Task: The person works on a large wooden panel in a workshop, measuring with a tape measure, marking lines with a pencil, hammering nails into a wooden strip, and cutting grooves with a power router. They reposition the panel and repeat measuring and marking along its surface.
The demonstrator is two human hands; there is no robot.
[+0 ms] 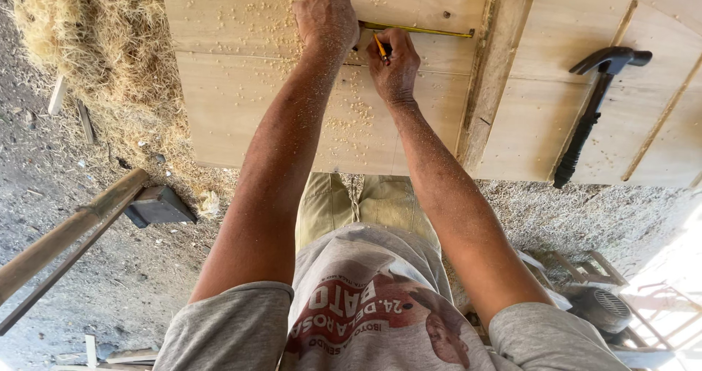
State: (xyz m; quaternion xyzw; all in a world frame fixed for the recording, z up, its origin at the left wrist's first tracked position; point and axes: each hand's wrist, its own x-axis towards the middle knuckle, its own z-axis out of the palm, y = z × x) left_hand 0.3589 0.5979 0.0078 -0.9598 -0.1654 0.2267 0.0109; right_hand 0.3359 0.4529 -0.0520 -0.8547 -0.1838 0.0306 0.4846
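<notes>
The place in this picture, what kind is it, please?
Probably an outdoor carpentry work area: sawdust-strewn wooden boards set over gravel ground, a black claw hammer lying on them, and a yellow tape measure stretched out for marking with a pencil.

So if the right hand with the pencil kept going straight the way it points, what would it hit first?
The right hand points its pencil up the wooden panel; it would probably meet the yellow tape measure blade just ahead, almost at the tip.

Yellow tape measure (417,29) lies flat across your sawdust-strewn pale wood panel (241,100), hook end at panel's right edge. Short orange pencil (380,47) tilted, tip on wood.
</notes>
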